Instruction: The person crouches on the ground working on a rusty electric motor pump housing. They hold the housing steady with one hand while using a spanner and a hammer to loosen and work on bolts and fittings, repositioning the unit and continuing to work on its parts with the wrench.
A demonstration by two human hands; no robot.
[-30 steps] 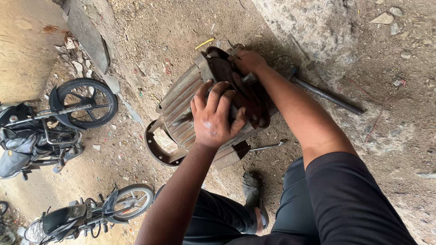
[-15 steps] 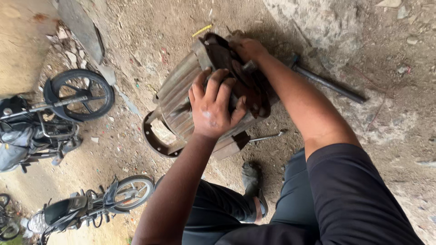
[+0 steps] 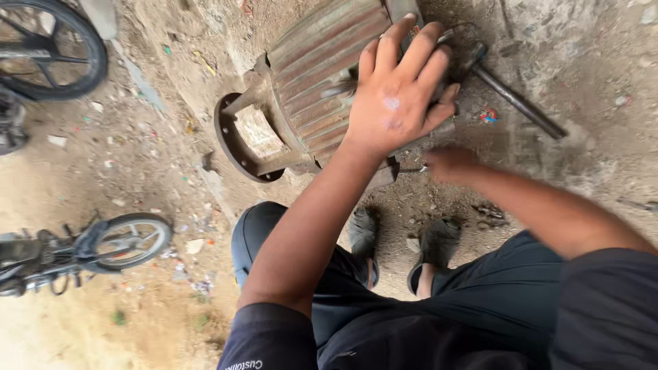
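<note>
Dirt ground, one ribbed motor housing, two hands, two motorcycle wheels

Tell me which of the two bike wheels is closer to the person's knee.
The lower wheel, with the light metal rim, lying left of the knee. The dark-tyred wheel sits farther off at the top left corner.

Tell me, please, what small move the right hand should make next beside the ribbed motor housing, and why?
Probably close on the thin tool at its fingertips: the right hand is blurred and seems empty, while the left hand lies flat on the ribbed motor housing.
</note>
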